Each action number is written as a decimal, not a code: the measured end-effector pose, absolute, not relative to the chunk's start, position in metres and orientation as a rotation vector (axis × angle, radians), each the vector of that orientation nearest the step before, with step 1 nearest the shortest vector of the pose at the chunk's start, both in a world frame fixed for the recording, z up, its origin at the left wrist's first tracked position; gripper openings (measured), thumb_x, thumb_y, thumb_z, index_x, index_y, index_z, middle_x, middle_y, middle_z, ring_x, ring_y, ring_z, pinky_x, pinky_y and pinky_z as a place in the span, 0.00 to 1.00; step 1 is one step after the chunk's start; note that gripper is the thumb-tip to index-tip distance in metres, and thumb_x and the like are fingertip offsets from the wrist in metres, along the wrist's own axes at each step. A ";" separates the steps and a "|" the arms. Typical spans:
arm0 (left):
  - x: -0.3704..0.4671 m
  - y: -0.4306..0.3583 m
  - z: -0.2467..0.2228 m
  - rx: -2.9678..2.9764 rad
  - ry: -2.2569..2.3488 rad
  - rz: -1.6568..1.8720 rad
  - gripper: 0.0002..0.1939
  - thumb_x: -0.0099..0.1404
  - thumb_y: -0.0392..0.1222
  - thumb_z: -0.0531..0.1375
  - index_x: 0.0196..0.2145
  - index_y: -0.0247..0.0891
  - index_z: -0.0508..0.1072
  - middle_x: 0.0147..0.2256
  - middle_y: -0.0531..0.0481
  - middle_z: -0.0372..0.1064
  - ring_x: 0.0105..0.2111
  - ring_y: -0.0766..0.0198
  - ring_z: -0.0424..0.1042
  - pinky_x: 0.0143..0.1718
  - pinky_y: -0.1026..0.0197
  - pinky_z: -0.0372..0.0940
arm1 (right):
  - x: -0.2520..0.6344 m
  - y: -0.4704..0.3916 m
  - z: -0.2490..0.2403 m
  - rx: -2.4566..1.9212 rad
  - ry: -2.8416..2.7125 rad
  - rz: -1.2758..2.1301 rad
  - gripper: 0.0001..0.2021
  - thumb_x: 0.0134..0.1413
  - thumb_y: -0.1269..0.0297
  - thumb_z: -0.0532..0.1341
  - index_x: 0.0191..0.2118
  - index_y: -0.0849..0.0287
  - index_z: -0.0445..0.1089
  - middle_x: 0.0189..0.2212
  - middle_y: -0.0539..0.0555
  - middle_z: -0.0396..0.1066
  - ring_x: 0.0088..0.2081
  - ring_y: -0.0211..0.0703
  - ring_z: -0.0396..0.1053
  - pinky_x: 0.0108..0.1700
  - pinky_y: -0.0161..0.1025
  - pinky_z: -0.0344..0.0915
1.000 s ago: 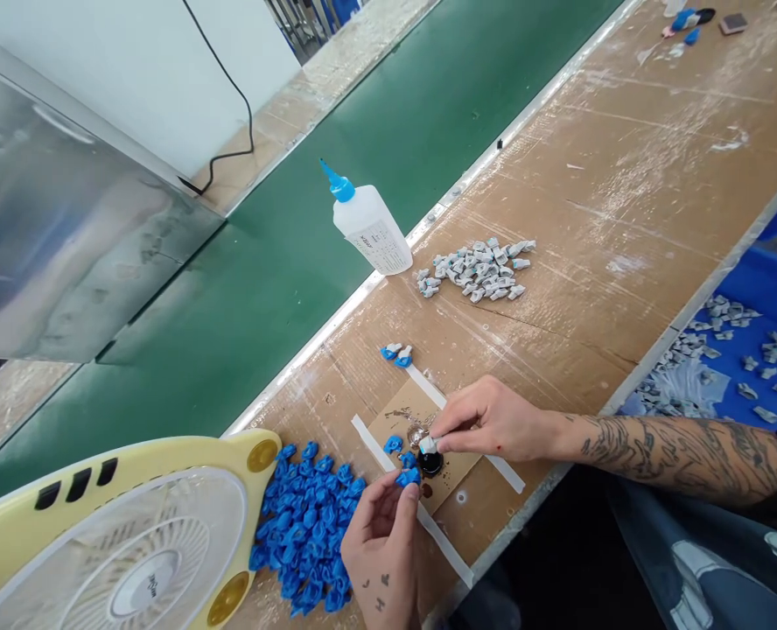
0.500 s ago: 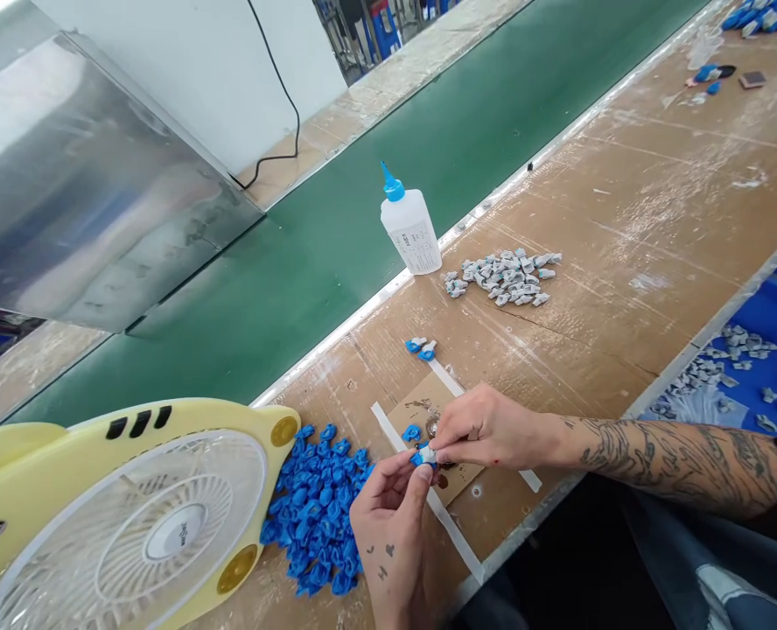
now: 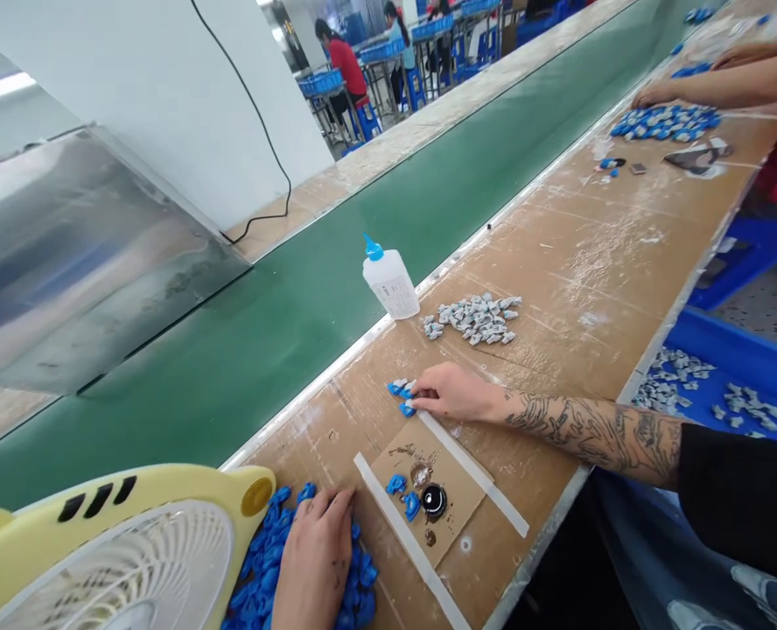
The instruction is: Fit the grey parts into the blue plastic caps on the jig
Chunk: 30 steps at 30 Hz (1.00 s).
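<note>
My right hand [image 3: 458, 392] is closed in a pinch at a small blue-and-grey piece [image 3: 406, 408], beside other joined pieces [image 3: 398, 387] at the top of a taped cardboard square [image 3: 458, 507]. My left hand [image 3: 316, 547] reaches down onto a pile of small blue rubbery parts [image 3: 366, 573]; its fingertips are hidden, so whether they grip one does not show. Two loose blue parts [image 3: 396, 484] lie on the cardboard next to a small round pot of dark liquid [image 3: 434, 500].
A yellow fan [image 3: 132, 490] stands left of the blue pile. Beyond are a white bottle with a blue nozzle [image 3: 392, 284], a heap of grey parts [image 3: 477, 318] and a green conveyor belt [image 3: 310, 324]. A co-worker's arms [image 3: 723, 86] reach over another heap. A blue bin [image 3: 736, 359] sits at right.
My hands were together over the cardboard, holding a blue-and-grey piece. They have parted: the right moved away to the small group, the left onto the blue pile. The view has shifted.
</note>
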<state>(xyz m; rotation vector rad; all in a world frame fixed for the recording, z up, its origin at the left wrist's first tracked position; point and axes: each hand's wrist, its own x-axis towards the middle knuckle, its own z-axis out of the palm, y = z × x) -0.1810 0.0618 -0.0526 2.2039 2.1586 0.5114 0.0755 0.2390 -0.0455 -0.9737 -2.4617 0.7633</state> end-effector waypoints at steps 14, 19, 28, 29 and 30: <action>-0.152 0.063 -0.025 1.441 2.082 1.066 0.13 0.50 0.55 0.67 0.28 0.44 0.83 0.31 0.47 0.75 0.26 0.59 0.74 0.27 0.60 0.71 | 0.106 0.308 -0.038 -1.114 -2.711 0.225 0.10 0.63 0.75 0.57 0.43 0.65 0.76 0.43 0.65 0.73 0.47 0.53 0.69 0.45 0.42 0.61; -0.113 0.043 -0.029 0.810 1.758 1.383 0.16 0.43 0.54 0.75 0.26 0.40 0.84 0.39 0.39 0.80 0.43 0.48 0.78 0.39 0.55 0.76 | 0.106 0.312 -0.047 -1.031 -2.747 0.245 0.11 0.63 0.76 0.55 0.45 0.68 0.75 0.43 0.66 0.73 0.46 0.53 0.69 0.47 0.44 0.61; -0.091 0.022 -0.037 0.567 1.588 1.410 0.15 0.41 0.45 0.78 0.29 0.40 0.84 0.33 0.44 0.79 0.34 0.55 0.80 0.39 0.55 0.77 | 0.136 0.263 -0.058 -0.553 -2.545 0.604 0.11 0.68 0.67 0.56 0.44 0.62 0.77 0.35 0.56 0.74 0.36 0.41 0.69 0.40 0.37 0.65; -0.089 0.021 -0.037 0.613 1.635 1.403 0.15 0.41 0.46 0.78 0.27 0.40 0.84 0.33 0.43 0.80 0.35 0.54 0.81 0.39 0.55 0.77 | 0.138 0.254 -0.060 -0.505 -2.545 0.637 0.11 0.69 0.67 0.56 0.43 0.62 0.77 0.34 0.55 0.75 0.35 0.40 0.70 0.39 0.36 0.65; -0.086 0.021 -0.038 0.668 1.700 1.386 0.15 0.42 0.48 0.77 0.28 0.40 0.84 0.34 0.43 0.80 0.36 0.54 0.81 0.40 0.56 0.77 | 0.139 0.245 -0.062 -0.461 -2.557 0.650 0.12 0.69 0.66 0.57 0.42 0.62 0.78 0.34 0.55 0.75 0.35 0.40 0.70 0.39 0.36 0.65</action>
